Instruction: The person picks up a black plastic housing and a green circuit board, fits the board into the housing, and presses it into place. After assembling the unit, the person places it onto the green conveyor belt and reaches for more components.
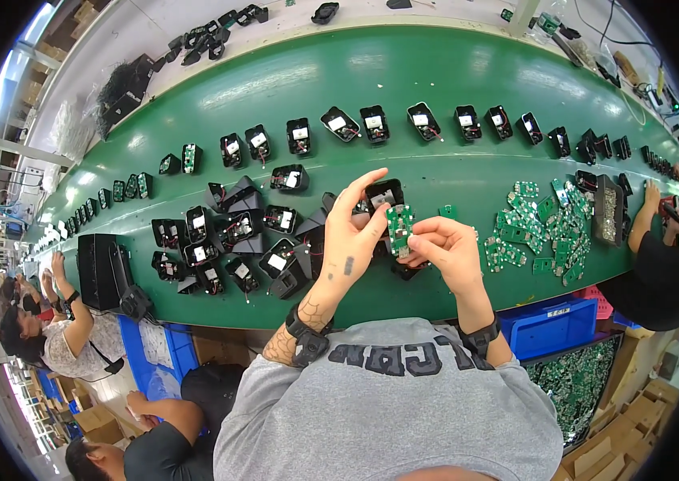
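My left hand [351, 240] curves around a small black housing [386, 192], its fingers along the far side and the thumb on the near side. That thumb tip also meets the edge of a green circuit board [398, 228]. My right hand [447, 248] pinches the board by its lower right part, tilted up beside the housing. Left of my hands lies a cluster of open black housings [239, 228] with wires and pale parts inside. To the right a loose pile of green circuit boards [532, 224] is spread over the green tabletop [427, 68].
A long row of black housings [299, 136] runs across the bench. A box of small parts [608, 210] stands at the right, near a co-worker's arm [646, 212]. Blue bins [552, 329] sit below the near edge. Other people [74, 337] are at the left.
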The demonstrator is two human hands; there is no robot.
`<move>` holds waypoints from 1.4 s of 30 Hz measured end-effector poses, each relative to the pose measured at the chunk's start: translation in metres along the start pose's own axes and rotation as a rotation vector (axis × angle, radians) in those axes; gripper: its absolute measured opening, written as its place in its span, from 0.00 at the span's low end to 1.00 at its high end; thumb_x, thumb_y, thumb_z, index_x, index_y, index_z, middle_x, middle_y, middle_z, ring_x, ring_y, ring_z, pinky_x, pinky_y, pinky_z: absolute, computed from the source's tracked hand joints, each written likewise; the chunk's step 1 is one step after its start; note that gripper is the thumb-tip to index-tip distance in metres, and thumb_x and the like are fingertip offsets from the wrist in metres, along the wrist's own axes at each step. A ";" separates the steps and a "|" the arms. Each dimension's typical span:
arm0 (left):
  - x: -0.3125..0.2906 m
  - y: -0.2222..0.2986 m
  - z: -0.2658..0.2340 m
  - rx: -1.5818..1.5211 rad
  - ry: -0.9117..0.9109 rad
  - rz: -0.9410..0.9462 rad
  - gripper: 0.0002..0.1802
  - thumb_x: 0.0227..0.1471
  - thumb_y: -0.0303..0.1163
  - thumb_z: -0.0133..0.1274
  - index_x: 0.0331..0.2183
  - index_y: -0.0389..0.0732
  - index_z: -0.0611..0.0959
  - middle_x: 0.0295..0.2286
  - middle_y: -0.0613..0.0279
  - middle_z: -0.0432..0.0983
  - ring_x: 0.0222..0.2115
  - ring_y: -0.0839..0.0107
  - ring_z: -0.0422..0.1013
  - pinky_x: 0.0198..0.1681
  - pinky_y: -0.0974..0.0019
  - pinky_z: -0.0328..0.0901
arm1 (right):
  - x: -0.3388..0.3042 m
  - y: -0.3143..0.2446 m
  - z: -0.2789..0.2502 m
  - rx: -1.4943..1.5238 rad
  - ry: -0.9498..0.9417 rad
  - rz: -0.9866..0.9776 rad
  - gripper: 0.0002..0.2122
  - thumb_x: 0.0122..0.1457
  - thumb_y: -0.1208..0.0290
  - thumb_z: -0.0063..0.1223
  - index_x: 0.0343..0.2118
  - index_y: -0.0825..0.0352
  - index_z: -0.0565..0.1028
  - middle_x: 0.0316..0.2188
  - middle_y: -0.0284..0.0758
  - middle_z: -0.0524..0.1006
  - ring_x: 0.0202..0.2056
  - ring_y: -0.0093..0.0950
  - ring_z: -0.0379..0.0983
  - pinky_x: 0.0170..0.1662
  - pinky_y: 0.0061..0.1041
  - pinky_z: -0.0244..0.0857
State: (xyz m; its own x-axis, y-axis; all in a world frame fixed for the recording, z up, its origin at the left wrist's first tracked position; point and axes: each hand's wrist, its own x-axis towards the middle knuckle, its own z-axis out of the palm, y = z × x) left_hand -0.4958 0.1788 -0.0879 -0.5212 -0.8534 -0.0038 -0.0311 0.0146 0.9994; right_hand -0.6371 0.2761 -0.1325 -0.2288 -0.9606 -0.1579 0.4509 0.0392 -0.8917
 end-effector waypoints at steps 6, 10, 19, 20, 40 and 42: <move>-0.003 -0.005 0.000 0.007 -0.127 0.003 0.28 0.52 0.17 0.46 0.56 0.38 0.67 0.45 0.62 0.67 0.41 0.76 0.70 0.40 0.73 0.69 | 0.002 0.002 0.000 -0.017 0.056 -0.090 0.07 0.56 0.80 0.55 0.37 0.74 0.73 0.26 0.40 0.80 0.24 0.27 0.79 0.27 0.18 0.73; -0.010 0.002 0.007 0.004 -0.198 0.012 0.37 0.49 0.15 0.49 0.61 0.41 0.60 0.50 0.60 0.58 0.44 0.71 0.70 0.42 0.71 0.70 | 0.001 0.004 0.001 -0.075 0.133 -0.194 0.07 0.56 0.79 0.56 0.37 0.72 0.73 0.26 0.37 0.80 0.22 0.22 0.76 0.25 0.16 0.70; -0.010 -0.007 0.005 0.085 -0.278 -0.104 0.45 0.46 0.12 0.47 0.64 0.46 0.54 0.49 0.61 0.58 0.46 0.71 0.69 0.41 0.74 0.70 | 0.006 -0.014 -0.012 -1.130 0.157 -1.108 0.17 0.39 0.78 0.63 0.37 0.58 0.80 0.35 0.32 0.76 0.41 0.32 0.71 0.42 0.32 0.65; -0.009 -0.006 0.006 0.119 -0.287 -0.109 0.45 0.46 0.12 0.47 0.64 0.46 0.54 0.50 0.61 0.59 0.45 0.71 0.69 0.41 0.74 0.69 | 0.006 -0.008 -0.015 -1.107 0.116 -1.086 0.16 0.39 0.77 0.63 0.35 0.60 0.80 0.36 0.32 0.76 0.43 0.33 0.70 0.45 0.34 0.63; -0.004 -0.011 0.021 -0.085 -0.074 -0.045 0.35 0.47 0.14 0.52 0.57 0.41 0.63 0.46 0.60 0.66 0.46 0.72 0.68 0.46 0.72 0.68 | 0.012 0.006 -0.010 -0.642 0.223 -0.664 0.08 0.43 0.79 0.64 0.28 0.67 0.78 0.28 0.33 0.71 0.39 0.31 0.67 0.43 0.29 0.62; -0.004 -0.013 0.024 -0.003 -0.006 0.075 0.33 0.47 0.14 0.53 0.56 0.40 0.66 0.45 0.60 0.68 0.45 0.74 0.69 0.44 0.73 0.69 | 0.012 0.003 -0.006 -0.794 0.245 -0.744 0.08 0.43 0.79 0.62 0.28 0.67 0.77 0.29 0.33 0.70 0.40 0.33 0.66 0.43 0.30 0.61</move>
State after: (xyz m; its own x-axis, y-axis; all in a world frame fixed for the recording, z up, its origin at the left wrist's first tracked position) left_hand -0.5133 0.1944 -0.1018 -0.5266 -0.8471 0.0714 0.0110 0.0771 0.9970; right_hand -0.6435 0.2662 -0.1401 -0.4159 -0.7410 0.5272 -0.5288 -0.2745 -0.8031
